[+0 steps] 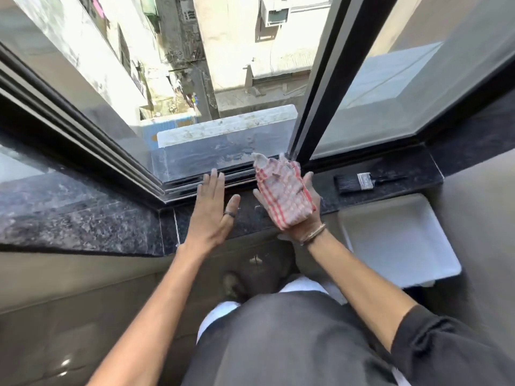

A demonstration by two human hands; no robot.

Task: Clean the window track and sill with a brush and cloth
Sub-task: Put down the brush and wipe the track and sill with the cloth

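Flat open right hand (pixel 299 228) under folded checked cloth (pixel 281 190) (left hand (pixel 211 213) spread, empty)

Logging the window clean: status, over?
Left hand open, flat by window track. Right hand open, palm up, carrying folded checked cloth. Paintbrush on sill to the right, apart.

A dark ring (pixel 230 215) sits on the thumb of the left hand (pixel 211 215). At the wrist of the right hand (pixel 312 196) sit a thin pale bangle (pixel 318 229) and a dark band (pixel 311 239). A black sleeve (pixel 446 344) covers the right upper arm; the top (pixel 292 344) is dark grey
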